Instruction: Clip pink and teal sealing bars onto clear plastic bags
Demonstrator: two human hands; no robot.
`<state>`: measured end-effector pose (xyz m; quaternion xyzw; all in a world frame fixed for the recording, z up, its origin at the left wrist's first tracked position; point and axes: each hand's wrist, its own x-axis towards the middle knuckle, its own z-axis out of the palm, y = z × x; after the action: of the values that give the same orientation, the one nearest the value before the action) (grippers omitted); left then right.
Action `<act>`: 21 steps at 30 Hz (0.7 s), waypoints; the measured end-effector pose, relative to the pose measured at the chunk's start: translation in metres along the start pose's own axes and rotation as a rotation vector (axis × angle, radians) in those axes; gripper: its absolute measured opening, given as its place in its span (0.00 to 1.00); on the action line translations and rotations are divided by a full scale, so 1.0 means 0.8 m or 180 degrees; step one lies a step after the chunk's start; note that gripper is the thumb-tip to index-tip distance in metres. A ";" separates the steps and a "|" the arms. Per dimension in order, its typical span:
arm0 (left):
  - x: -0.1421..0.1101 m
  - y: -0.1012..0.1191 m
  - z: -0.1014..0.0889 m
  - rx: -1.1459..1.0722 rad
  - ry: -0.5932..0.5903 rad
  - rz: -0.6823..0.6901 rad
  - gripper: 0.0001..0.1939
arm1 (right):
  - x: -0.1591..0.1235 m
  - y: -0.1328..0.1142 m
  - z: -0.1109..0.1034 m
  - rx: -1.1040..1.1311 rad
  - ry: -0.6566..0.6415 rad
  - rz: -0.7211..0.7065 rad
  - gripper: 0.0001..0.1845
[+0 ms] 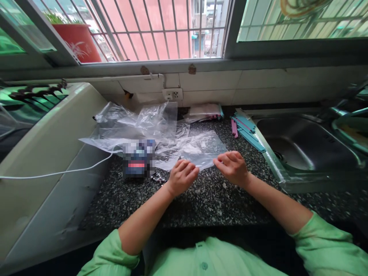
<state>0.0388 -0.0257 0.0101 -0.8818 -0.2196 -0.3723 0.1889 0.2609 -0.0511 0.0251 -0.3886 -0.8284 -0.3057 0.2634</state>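
Note:
A clear plastic bag (202, 147) lies across the speckled counter in front of me, its near edge stretching between my two hands. My left hand (183, 177) is closed at the bag's near left corner. At the near right corner, my right hand (233, 167) pinches the edge with curled fingers. More clear plastic bags (156, 120) lie crumpled and overlapping behind and to the left. A blurred-out device (138, 159) with a white cable stands left of my left hand, and small shiny beads (158, 177) lie beside it.
Teal strips (249, 134) and short pink strips (234, 128) lie by the metal sink (304, 145) at right. A filled plastic packet (204, 111) rests near the wall socket (173, 94). The white cable (60, 172) runs left past a pale appliance (61, 153).

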 end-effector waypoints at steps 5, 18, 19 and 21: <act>-0.002 0.005 -0.004 -0.0300 0.0061 0.0184 0.07 | -0.003 0.005 0.001 0.0024 -0.0198 -0.0037 0.07; -0.015 -0.048 0.009 0.0292 -0.0172 -0.0875 0.06 | -0.014 0.036 -0.009 0.0481 0.0319 -0.0068 0.08; -0.016 -0.056 0.007 0.0291 -0.0167 -0.0933 0.06 | -0.015 0.039 -0.009 0.0481 0.0302 -0.0034 0.08; -0.018 -0.067 0.004 0.0247 -0.0070 -0.0990 0.06 | -0.017 0.046 -0.010 0.0436 0.0261 0.0075 0.08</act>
<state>0.0031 0.0166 0.0066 -0.8331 -0.3698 -0.3786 0.1605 0.2997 -0.0446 0.0320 -0.3665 -0.8312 -0.2608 0.3267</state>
